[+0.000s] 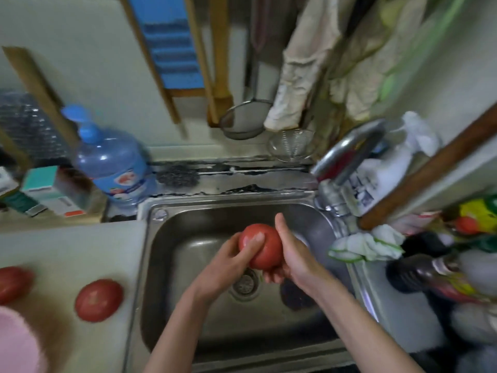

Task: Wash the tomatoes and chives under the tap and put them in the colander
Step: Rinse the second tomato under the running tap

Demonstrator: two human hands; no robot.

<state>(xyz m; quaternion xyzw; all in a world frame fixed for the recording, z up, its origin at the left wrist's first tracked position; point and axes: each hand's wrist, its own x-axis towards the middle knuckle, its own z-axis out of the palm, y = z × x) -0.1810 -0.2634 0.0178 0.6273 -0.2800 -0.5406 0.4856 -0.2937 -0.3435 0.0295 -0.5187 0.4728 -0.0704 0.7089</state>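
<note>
Nearest me, left of the sink [188,265], a pink rim [16,343] shows at the frame's corner. I cannot tell whether it is the colander. Just beyond it, two unheld tomatoes [99,300] [13,284] sit on the counter left of the sink, probably queued there within easy reach for washing.

Over the sink, above its drain [246,284], I have one tomato [265,244] clasped between both hands. My left hand [231,258] wraps over its left side with the thumb across the skin. My right hand [293,254] cups it from the right, fingers curled underneath. I judge this two-handed hold lets me rub the skin while drips fall into the basin.

At the sink's far right corner stands the tap [347,152]; blur hides any water. I see no chives.
</note>
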